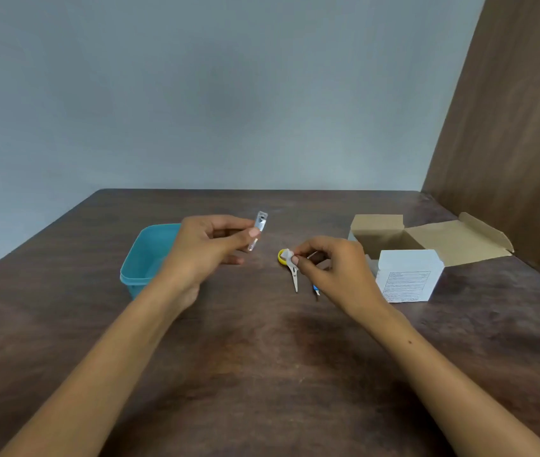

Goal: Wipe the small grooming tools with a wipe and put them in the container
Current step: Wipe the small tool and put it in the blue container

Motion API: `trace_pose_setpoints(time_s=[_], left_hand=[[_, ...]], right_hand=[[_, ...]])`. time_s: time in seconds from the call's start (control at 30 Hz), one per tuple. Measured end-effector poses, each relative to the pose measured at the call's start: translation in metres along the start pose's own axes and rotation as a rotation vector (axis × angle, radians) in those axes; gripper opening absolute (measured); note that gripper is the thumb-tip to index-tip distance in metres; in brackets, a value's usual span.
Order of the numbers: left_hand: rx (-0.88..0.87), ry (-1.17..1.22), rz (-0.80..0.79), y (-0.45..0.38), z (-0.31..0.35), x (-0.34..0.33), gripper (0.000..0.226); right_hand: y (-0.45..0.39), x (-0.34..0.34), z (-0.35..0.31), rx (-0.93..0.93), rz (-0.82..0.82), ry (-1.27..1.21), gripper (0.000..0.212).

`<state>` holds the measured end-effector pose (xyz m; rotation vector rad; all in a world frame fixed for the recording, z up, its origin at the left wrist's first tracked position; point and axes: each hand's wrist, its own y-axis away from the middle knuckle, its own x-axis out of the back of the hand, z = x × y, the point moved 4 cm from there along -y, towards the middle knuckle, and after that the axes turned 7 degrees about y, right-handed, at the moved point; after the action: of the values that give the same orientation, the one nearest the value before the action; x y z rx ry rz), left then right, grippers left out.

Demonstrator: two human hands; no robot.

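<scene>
My left hand holds a silver nail clipper upright between thumb and fingers, above the table. My right hand pinches a small white wipe just to the right of it. Below the wipe, small scissors with yellow handles lie on the table, blades pointing toward me. A thin tool with a blue part lies beside them, partly hidden by my right hand. The teal plastic container stands open at the left, behind my left hand.
An open cardboard box with its flap spread sits at the right, with a white printed box in front of it. A brown panel rises along the table's right side and a grey wall stands behind the dark wooden table.
</scene>
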<state>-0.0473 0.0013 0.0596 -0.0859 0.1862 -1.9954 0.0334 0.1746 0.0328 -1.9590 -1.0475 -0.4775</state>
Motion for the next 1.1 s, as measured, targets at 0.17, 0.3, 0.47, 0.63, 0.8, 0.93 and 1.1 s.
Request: trace_pose_setpoints(time_s=[0.17, 0.3, 0.47, 0.63, 0.8, 0.93, 1.1], left_hand=[[-0.092, -0.310, 0.096, -0.011, 0.024, 0.045, 0.029], [-0.091, -0.514, 0.188, -0.018, 0.023, 0.076, 0.034], [-0.022, -0.714, 0.243, -0.027, -0.005, 0.086, 0.035], [-0.042, -0.885, 0.277, -0.029, -0.014, 0.082, 0.036], [-0.074, -1.022, 0.291, -0.030, -0.014, 0.080, 0.021], [-0.248, -1.058, 0.347, -0.023, 0.002, 0.064, 0.007], [-0.481, -0.930, 0.241, -0.008, 0.017, 0.010, 0.006]], right_hand=[[0.002, -0.003, -0.002, -0.001, 0.018, -0.014, 0.013], [0.002, -0.009, -0.005, 0.077, 0.035, 0.044, 0.010], [0.003, -0.012, -0.003, 0.128, 0.034, 0.069, 0.009], [0.002, -0.011, -0.001, 0.108, 0.039, 0.030, 0.010], [0.002, -0.012, 0.000, 0.102, 0.030, 0.043, 0.011], [0.001, -0.010, 0.002, 0.075, 0.036, 0.036, 0.009], [-0.001, -0.004, 0.010, -0.021, 0.065, 0.081, 0.006]])
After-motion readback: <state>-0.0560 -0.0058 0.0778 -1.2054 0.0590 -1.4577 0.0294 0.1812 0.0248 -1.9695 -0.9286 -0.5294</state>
